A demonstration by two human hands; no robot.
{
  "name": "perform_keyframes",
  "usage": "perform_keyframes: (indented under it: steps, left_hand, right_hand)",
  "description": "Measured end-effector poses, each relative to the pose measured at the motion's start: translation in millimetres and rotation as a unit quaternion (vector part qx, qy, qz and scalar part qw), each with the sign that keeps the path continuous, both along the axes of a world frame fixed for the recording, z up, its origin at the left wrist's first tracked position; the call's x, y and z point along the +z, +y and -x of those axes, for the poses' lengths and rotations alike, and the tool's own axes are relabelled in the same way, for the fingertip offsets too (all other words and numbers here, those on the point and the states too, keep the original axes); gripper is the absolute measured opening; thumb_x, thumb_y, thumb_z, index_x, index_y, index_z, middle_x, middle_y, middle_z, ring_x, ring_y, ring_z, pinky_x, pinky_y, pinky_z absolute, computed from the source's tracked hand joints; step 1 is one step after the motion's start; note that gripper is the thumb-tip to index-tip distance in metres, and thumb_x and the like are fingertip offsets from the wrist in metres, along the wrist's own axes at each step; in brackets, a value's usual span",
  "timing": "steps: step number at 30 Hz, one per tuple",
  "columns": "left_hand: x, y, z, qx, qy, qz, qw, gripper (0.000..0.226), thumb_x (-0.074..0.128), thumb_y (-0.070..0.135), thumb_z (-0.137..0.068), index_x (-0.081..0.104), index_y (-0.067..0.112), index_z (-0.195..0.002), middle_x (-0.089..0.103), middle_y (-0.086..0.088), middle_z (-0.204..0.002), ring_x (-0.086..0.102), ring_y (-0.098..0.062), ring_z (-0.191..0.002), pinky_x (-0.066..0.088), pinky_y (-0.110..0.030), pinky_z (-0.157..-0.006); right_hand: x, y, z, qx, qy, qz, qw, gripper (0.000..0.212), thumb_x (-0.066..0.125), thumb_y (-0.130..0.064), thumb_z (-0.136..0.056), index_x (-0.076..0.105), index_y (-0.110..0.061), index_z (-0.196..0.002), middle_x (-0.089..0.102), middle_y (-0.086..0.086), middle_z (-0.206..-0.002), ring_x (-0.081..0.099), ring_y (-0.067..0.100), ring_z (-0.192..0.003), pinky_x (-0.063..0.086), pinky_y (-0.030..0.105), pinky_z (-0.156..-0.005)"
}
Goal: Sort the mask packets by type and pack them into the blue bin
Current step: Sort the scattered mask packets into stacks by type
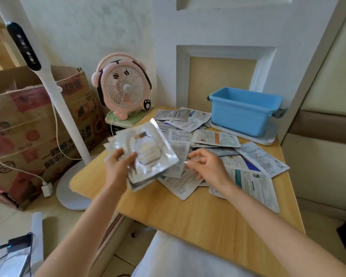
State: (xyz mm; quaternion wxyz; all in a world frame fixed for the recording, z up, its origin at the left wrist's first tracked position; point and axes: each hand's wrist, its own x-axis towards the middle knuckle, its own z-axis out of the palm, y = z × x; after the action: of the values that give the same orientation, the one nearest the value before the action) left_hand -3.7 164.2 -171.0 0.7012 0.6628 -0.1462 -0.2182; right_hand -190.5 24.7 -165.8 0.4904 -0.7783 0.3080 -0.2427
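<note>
My left hand [119, 166] grips a stack of silver mask packets [146, 150], held tilted above the left part of the wooden table [188, 212]; the top packet shows a pale jar picture. My right hand [206, 164] hovers just right of the stack with loosely curled fingers and holds nothing. Under and beyond it lies a loose pile of white and blue printed mask packets [218, 154]. The blue bin [246, 110] stands at the table's far right corner on a white lid; what is inside it is hidden.
A pink desk fan [124, 86] stands at the table's far left. Left of the table are a white lamp pole [54, 92] with a round base and a large cardboard box [28, 126]. A white cabinet wall rises behind the bin.
</note>
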Motion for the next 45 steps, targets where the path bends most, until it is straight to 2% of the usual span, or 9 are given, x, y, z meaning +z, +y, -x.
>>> perform_keyframes:
  steps: [3, 7, 16, 22, 25, 29, 33, 38, 45]
  left_hand:
    - [8.8, 10.8, -23.0, 0.022, 0.002, 0.035, 0.999, 0.043, 0.061, 0.0, -0.086, 0.048, 0.01, -0.125, 0.059, 0.0, -0.102, 0.062, -0.016, -0.076, 0.054, -0.019, -0.049]
    - [5.1, 23.5, -40.7, 0.024, 0.033, 0.052, 0.998, 0.072, 0.062, -0.011, -0.08, 0.038, 0.029, -0.134, 0.03, -0.008, -0.145, 0.063, -0.022, -0.092, 0.055, -0.021, -0.047]
    - [-8.6, 23.2, -29.4, -0.105, 0.063, -0.02, 0.992, 0.027, 0.06, -0.003, -0.083, 0.063, 0.011, -0.106, 0.056, -0.016, -0.113, 0.063, -0.021, -0.077, 0.051, -0.018, -0.044]
    - [-14.9, -8.7, 9.3, -0.161, 0.038, -0.052, 0.985, 0.021, 0.066, -0.002, -0.08, 0.07, 0.004, -0.099, 0.069, -0.023, -0.095, 0.07, -0.02, -0.062, 0.057, -0.024, -0.054]
    - [-19.7, -16.6, 18.9, -0.147, 0.032, -0.05, 0.987, 0.021, 0.066, 0.0, -0.081, 0.072, 0.008, -0.1, 0.072, -0.021, -0.092, 0.07, -0.029, -0.074, 0.06, -0.036, -0.067]
    - [-17.5, -23.7, 24.9, -0.143, 0.017, -0.024, 0.989, 0.023, 0.065, 0.001, -0.082, 0.073, 0.016, -0.098, 0.072, -0.019, -0.095, 0.068, -0.034, -0.084, 0.059, -0.04, -0.074]
    - [-8.4, -30.2, 40.6, -0.179, -0.032, 0.01, 0.983, 0.019, 0.064, 0.013, -0.083, 0.073, 0.021, -0.098, 0.072, -0.007, -0.105, 0.068, -0.023, -0.098, 0.054, -0.034, -0.085]
    - [-3.3, -30.7, 52.7, -0.204, -0.061, 0.028, 0.977, 0.035, 0.056, 0.044, -0.08, 0.072, 0.026, -0.104, 0.069, 0.009, -0.113, 0.058, -0.015, -0.115, 0.042, -0.041, -0.102]
    - [-12.4, -30.7, 44.6, -0.139, -0.027, -0.018, 0.99, 0.051, 0.076, 0.005, -0.071, 0.06, 0.015, -0.118, 0.067, -0.005, -0.102, 0.068, -0.009, -0.069, 0.051, -0.018, -0.052]
  right_hand:
    - [-10.6, -25.4, 6.9, 0.039, 0.141, 0.191, 0.971, 0.031, 0.07, -0.022, -0.082, 0.063, -0.026, -0.111, 0.061, -0.009, -0.117, 0.051, 0.007, -0.113, 0.04, 0.026, -0.097]
    - [-25.2, -45.5, 12.6, -0.05, 0.121, 0.21, 0.969, 0.025, 0.065, -0.018, -0.085, 0.064, -0.022, -0.11, 0.06, -0.004, -0.118, 0.05, 0.014, -0.117, 0.04, 0.031, -0.101]
    - [-28.2, -100.6, 14.9, -0.044, 0.233, 0.248, 0.939, 0.054, 0.071, -0.043, -0.078, 0.056, -0.027, -0.127, 0.05, -0.003, -0.135, 0.042, 0.018, -0.126, 0.034, 0.033, -0.101]
    - [-35.3, -106.9, 5.0, -0.055, 0.243, 0.433, 0.866, 0.023, 0.046, -0.026, -0.096, 0.068, -0.019, -0.101, 0.065, -0.003, -0.105, 0.058, 0.017, -0.097, 0.046, 0.028, -0.07]
    - [-5.4, -101.6, 7.1, -0.163, 0.06, 0.385, 0.906, 0.021, 0.047, -0.019, -0.095, 0.056, -0.011, -0.079, 0.053, -0.001, -0.065, 0.051, 0.011, -0.061, 0.032, 0.023, -0.051]
    - [45.6, -88.5, 13.0, -0.242, -0.226, 0.215, 0.919, 0.017, 0.047, -0.015, -0.096, 0.05, -0.009, -0.08, 0.048, -0.004, -0.063, 0.045, -0.004, -0.056, 0.035, 0.014, -0.056]
    - [33.8, -84.8, 6.4, -0.194, -0.201, 0.086, 0.956, 0.018, 0.051, -0.028, -0.091, 0.057, -0.014, -0.082, 0.062, 0.011, -0.073, 0.053, 0.025, -0.067, 0.043, 0.037, -0.063]
    - [13.6, -53.3, -3.6, -0.188, -0.153, 0.135, 0.961, 0.018, 0.046, -0.008, -0.096, 0.052, -0.009, -0.079, 0.051, -0.003, -0.068, 0.045, 0.007, -0.059, 0.039, 0.012, -0.056]
    - [-21.0, -24.4, -23.5, -0.043, -0.055, 0.037, 0.997, 0.018, 0.049, -0.016, -0.097, 0.051, -0.011, -0.114, 0.06, 0.006, -0.079, 0.054, 0.013, -0.06, 0.042, 0.024, -0.049]
